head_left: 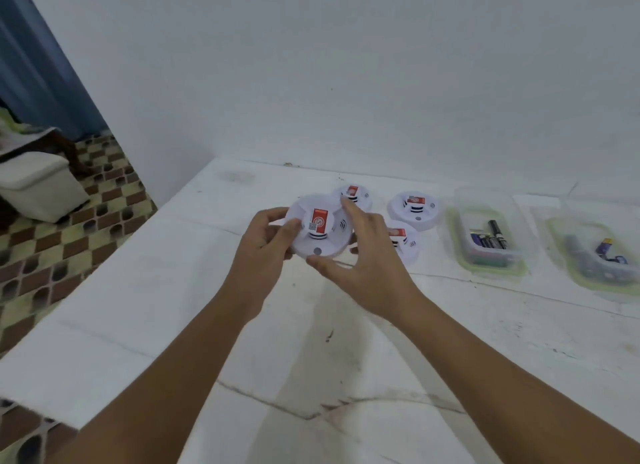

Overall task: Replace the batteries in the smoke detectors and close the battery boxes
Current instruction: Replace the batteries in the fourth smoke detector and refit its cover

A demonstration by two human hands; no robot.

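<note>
Fingers of both hands, left [265,242] and right [367,252], curled around a raised white smoke detector [318,226].

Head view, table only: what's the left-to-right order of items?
Left hand → held detector → right hand → far-right detector → battery tub → second tub. Two more detectors sit behind the right hand, overlapped, so left out.
</note>
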